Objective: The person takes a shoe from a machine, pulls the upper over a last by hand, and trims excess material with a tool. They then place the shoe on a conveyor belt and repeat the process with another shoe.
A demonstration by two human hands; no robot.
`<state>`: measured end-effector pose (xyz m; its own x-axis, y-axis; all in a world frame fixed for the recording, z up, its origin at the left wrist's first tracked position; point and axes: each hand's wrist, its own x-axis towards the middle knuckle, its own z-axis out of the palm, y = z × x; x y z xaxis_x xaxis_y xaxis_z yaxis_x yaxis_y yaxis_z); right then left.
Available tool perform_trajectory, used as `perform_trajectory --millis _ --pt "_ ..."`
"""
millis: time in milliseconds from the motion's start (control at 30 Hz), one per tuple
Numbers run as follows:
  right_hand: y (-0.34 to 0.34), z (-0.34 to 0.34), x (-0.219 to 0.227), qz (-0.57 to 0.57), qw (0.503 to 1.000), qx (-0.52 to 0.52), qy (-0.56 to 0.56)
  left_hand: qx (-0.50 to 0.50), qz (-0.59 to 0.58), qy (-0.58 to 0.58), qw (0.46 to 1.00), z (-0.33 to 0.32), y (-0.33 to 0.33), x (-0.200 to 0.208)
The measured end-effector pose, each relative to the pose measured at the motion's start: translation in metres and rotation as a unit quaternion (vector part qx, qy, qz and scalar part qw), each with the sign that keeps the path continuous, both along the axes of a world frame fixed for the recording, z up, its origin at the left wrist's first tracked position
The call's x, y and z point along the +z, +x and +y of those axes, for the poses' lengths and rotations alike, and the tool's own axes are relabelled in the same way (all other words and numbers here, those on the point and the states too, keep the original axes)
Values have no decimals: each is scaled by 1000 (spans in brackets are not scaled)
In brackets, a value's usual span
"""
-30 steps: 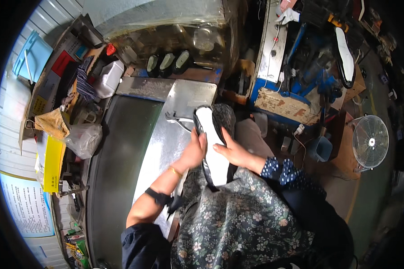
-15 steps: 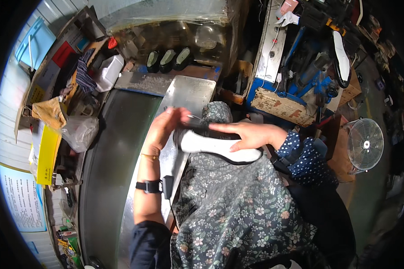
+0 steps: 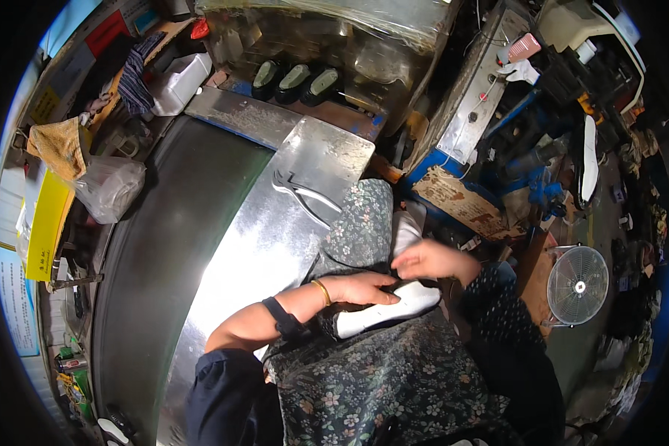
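Note:
A dark shoe with a white sole face (image 3: 383, 311) lies across my lap, white side up. My left hand (image 3: 364, 288) grips it along its far edge, fingers reaching over the white surface. Just above the shoe's right end is my right hand (image 3: 435, 262), its fingers bunched and blurred; whether they hold anything is not clear. A pair of metal pliers (image 3: 301, 195) lies on the shiny metal plate (image 3: 256, 234) beyond my left arm. Floral cloth (image 3: 379, 372) covers my lap and knee.
Left of the plate runs a dark conveyor belt (image 3: 178, 215). Several dark shoes (image 3: 293, 83) stand on a ledge at the back. A blue-framed machine (image 3: 528, 160) stands back right, with a fan (image 3: 578, 286) nearer on the right.
My left hand has let go of the pliers, now on the plate, and taken hold of the shoe. The shoe has come lower. My right hand has lifted off it. The view has shifted.

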<state>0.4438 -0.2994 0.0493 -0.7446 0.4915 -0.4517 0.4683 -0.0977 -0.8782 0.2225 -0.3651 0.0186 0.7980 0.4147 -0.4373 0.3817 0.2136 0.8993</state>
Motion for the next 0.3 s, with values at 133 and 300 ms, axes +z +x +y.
perform_trajectory --millis 133,300 --pt "-95 89 2 45 942 28 330 -31 -4 57 998 2 10 0" --pt "-235 66 -63 -242 845 176 444 -21 62 217 974 2 -2 18"
